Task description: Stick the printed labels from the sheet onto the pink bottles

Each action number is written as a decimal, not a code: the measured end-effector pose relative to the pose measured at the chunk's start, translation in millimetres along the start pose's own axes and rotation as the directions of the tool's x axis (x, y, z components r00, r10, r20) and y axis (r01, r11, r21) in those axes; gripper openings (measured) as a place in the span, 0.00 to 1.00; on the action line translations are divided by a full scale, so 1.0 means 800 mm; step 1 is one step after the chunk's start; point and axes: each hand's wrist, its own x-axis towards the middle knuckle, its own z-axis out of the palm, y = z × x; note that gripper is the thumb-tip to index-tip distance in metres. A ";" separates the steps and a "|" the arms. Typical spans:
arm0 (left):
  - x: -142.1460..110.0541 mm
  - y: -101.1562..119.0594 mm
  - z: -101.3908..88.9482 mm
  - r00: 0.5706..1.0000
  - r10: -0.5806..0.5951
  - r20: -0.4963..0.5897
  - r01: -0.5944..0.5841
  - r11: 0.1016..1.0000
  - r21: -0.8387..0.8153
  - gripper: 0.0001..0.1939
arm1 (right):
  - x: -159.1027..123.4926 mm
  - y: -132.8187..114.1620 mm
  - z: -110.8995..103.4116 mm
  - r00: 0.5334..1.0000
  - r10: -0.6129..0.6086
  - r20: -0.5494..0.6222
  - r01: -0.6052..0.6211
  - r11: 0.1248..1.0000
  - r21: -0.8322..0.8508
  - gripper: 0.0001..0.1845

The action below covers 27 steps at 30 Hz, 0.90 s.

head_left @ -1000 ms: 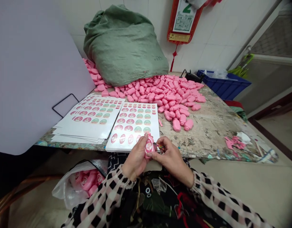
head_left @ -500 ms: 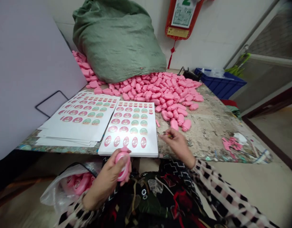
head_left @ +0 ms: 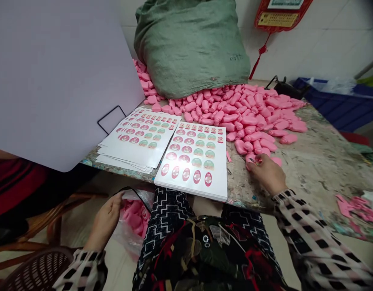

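Note:
My right hand (head_left: 268, 174) is closed in a pinch at the front of the heap of pink plastic bottles (head_left: 250, 117). A small, thin, shiny tool (head_left: 255, 161) pokes out of its fingertips, its kind too small to make out. Just beyond lie bottles at the heap's near edge, partly covered by this hand. Low on the left, my left hand (head_left: 106, 221) is at the rim of a clear plastic bag (head_left: 132, 242) holding pink bottles (head_left: 134, 216). Its fingers look loosely stretched, with no bottle in them. Between the hands lies a stack of sticker sheets (head_left: 191, 188).
More sticker sheets (head_left: 126, 155) are fanned out at left, beside a large pale panel (head_left: 62, 81). Behind the heap rests a green sack (head_left: 189, 48). A blue crate (head_left: 341, 101) stands back right; pink scraps (head_left: 356, 208) lie on the table's right. A brown basket (head_left: 47, 268) is lower left.
My left hand has moved left and down to the bag, and the pink bottle is out of it. My right hand has shifted to the heap's near edge. The view has swung left.

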 end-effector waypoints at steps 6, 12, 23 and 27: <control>-0.041 0.123 0.008 0.746 0.247 0.618 0.097 0.878 -0.469 0.25 | 0.004 0.019 0.005 0.998 0.051 0.037 -0.061 0.946 0.318 0.30; -0.076 0.208 0.067 0.501 0.522 0.691 0.335 0.619 -0.710 0.27 | -0.110 -0.052 -0.013 0.967 -0.246 0.066 0.055 0.455 0.889 0.23; -0.064 0.232 0.073 0.828 0.392 0.401 -0.016 0.731 -0.682 0.16 | -0.116 -0.070 0.005 0.890 -0.456 0.005 0.390 0.764 0.514 0.15; -0.057 0.227 0.074 0.652 0.706 0.276 -0.678 0.706 -0.205 0.14 | -0.097 -0.077 0.009 0.885 -0.465 -0.007 0.454 0.859 0.237 0.12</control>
